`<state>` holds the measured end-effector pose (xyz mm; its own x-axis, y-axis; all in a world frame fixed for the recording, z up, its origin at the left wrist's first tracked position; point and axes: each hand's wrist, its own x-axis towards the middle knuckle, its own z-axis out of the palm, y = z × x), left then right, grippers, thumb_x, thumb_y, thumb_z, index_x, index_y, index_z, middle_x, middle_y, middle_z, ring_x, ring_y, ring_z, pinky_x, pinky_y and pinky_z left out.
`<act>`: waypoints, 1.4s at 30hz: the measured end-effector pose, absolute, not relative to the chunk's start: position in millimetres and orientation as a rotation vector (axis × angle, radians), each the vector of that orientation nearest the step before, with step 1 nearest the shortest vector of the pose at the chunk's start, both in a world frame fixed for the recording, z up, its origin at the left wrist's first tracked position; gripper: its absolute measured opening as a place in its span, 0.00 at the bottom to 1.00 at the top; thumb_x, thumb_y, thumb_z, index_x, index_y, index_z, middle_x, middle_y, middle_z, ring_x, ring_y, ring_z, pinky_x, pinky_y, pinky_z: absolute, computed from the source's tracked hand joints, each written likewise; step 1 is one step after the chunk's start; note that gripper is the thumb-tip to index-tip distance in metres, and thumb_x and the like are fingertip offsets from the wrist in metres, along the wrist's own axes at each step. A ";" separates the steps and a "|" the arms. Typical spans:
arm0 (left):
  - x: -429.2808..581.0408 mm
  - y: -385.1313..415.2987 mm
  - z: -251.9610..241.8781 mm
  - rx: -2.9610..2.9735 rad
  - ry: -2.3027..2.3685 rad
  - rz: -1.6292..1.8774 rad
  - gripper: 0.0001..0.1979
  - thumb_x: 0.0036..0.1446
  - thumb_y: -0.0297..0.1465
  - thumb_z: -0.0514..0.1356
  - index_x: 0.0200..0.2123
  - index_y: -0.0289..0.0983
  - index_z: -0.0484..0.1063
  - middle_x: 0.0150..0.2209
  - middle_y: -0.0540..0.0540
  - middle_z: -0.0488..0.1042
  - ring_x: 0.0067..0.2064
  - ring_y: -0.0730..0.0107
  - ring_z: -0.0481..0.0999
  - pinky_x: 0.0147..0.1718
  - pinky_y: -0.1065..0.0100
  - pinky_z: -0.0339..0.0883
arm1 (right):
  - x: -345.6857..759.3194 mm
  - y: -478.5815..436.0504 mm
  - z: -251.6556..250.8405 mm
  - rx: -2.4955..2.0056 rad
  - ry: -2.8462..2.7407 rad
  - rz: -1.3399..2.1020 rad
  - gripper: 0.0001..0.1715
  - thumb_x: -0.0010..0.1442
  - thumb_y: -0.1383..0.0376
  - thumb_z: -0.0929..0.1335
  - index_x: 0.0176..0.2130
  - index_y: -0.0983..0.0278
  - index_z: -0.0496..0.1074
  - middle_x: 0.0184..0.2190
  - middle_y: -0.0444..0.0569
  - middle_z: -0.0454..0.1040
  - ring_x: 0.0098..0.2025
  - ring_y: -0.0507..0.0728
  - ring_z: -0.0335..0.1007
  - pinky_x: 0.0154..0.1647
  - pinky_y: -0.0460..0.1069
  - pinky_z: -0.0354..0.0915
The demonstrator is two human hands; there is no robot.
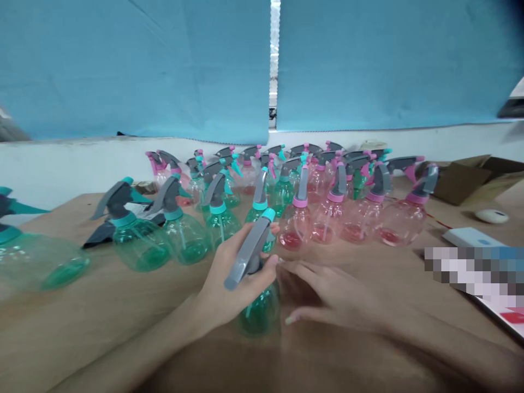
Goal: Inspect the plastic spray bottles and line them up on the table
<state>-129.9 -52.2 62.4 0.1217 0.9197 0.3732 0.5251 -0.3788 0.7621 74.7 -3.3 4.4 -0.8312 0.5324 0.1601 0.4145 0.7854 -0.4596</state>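
Note:
My left hand [233, 273] is wrapped round the neck of a green spray bottle [258, 314] with a grey and teal trigger head. This bottle stands upright on the table in front of me, its neck partly covered by my fingers. Just right of it, my right hand [327, 292] hovers or rests low with fingers apart and holds nothing; whether it touches the table I cannot tell. Beyond the hands is a row of upright spray bottles, green ones [186, 240] on the left and pink ones [295, 226] toward the right.
More spray bottles crowd the back by the white wall. One green bottle [36, 262] is at the far left. On the right are a cardboard box [470, 180], a white mouse [492, 216], a white box [472, 237] and a partly pixelated flat item. Blue cloth [135, 65] hangs behind.

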 end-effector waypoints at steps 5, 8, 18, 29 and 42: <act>-132.1 -56.2 66.0 1.932 1.372 1.106 0.15 0.56 0.33 0.58 0.48 0.40 0.64 0.35 0.48 0.72 0.30 0.70 0.72 0.29 0.68 0.70 | 57.2 -22.1 22.4 -0.742 -2.628 0.681 0.46 0.50 0.41 0.68 0.59 0.61 0.57 0.52 0.53 0.71 0.50 0.64 0.70 0.45 0.55 0.67; -138.3 -61.3 65.9 1.873 1.341 1.107 0.20 0.56 0.36 0.59 0.51 0.42 0.62 0.36 0.48 0.72 0.34 0.67 0.74 0.31 0.66 0.71 | 40.6 -33.8 23.4 -0.780 -2.562 0.697 0.47 0.49 0.41 0.68 0.60 0.60 0.56 0.53 0.54 0.70 0.50 0.65 0.70 0.44 0.55 0.67; -195.2 -105.4 72.5 1.899 1.468 1.196 0.25 0.52 0.40 0.62 0.53 0.45 0.61 0.43 0.46 0.72 0.40 0.61 0.75 0.35 0.62 0.73 | -24.7 -66.0 15.6 -0.879 -2.577 0.564 0.39 0.51 0.41 0.67 0.53 0.62 0.62 0.40 0.53 0.76 0.39 0.65 0.74 0.37 0.55 0.67; -302.1 -179.8 56.3 1.766 2.021 1.264 0.14 0.54 0.41 0.60 0.42 0.42 0.68 0.42 0.48 0.76 0.45 0.56 0.74 0.42 0.58 0.69 | -139.9 -91.8 24.1 -0.700 -2.612 0.469 0.43 0.52 0.39 0.65 0.54 0.66 0.61 0.44 0.58 0.75 0.44 0.69 0.73 0.38 0.59 0.68; -402.8 -169.1 49.3 1.605 2.300 1.337 0.22 0.51 0.48 0.60 0.44 0.39 0.72 0.43 0.41 0.77 0.45 0.49 0.75 0.43 0.53 0.68 | -199.6 -69.8 51.1 -0.947 -2.456 -0.116 0.37 0.62 0.42 0.56 0.55 0.66 0.64 0.45 0.61 0.74 0.35 0.66 0.75 0.29 0.56 0.68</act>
